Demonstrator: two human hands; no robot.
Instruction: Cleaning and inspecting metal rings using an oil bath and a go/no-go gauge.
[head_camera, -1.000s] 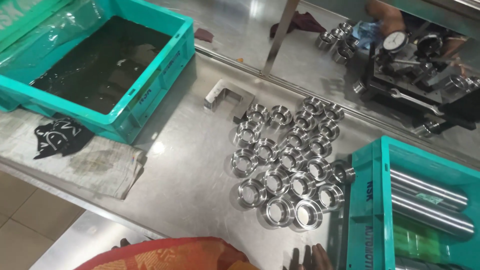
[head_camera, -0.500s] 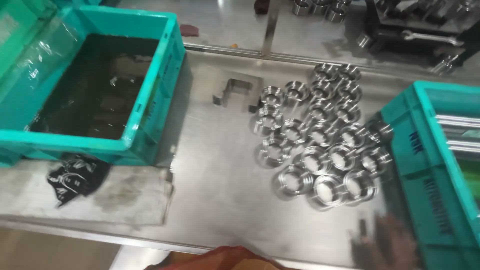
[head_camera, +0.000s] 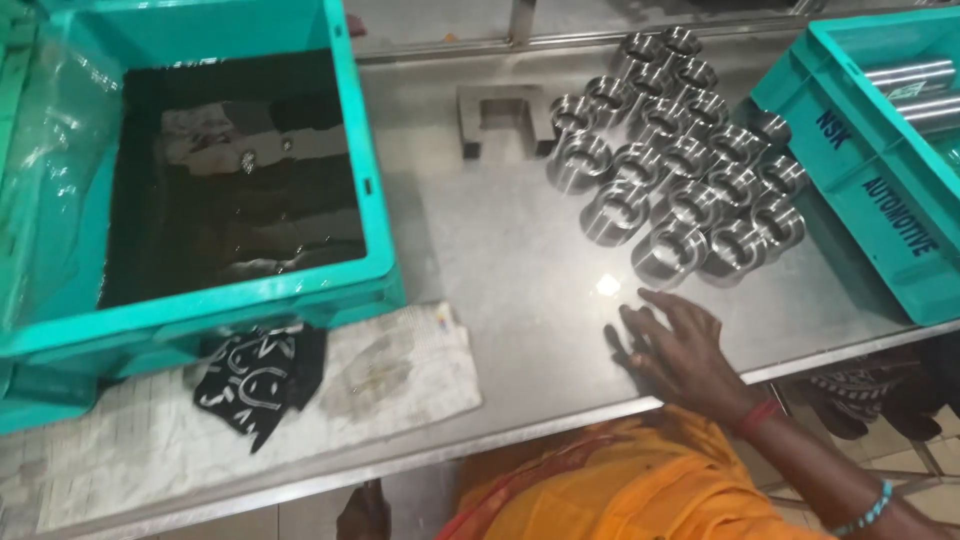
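Leftmost, a large teal crate (head_camera: 365, 190) sits on the steel surface (head_camera: 500, 270), its dark inside holding a few crumpled rags and small bits, with a stained paper sheet (head_camera: 400, 370) and a black patterned cloth (head_camera: 255, 375) lying just before it. Near the middle, a small grey metal block (head_camera: 503, 120) with a notch rests flat on the surface, just left of the cluster of shiny metal rings (head_camera: 680, 160). The rings stand upright on their flat faces, bores up, packed touching one another in a band running from the far middle toward the near right. The right hand (head_camera: 680, 345) lies flat on the surface with its fingers spread, holding nothing; the nearest rings (head_camera: 668, 254) are just beyond its fingertips, straight ahead and slightly right. The left hand is not in view, so the right is the only one near them. At the far right a second teal crate (head_camera: 860, 180) stands just beside the rings, with long metal cylinders inside.
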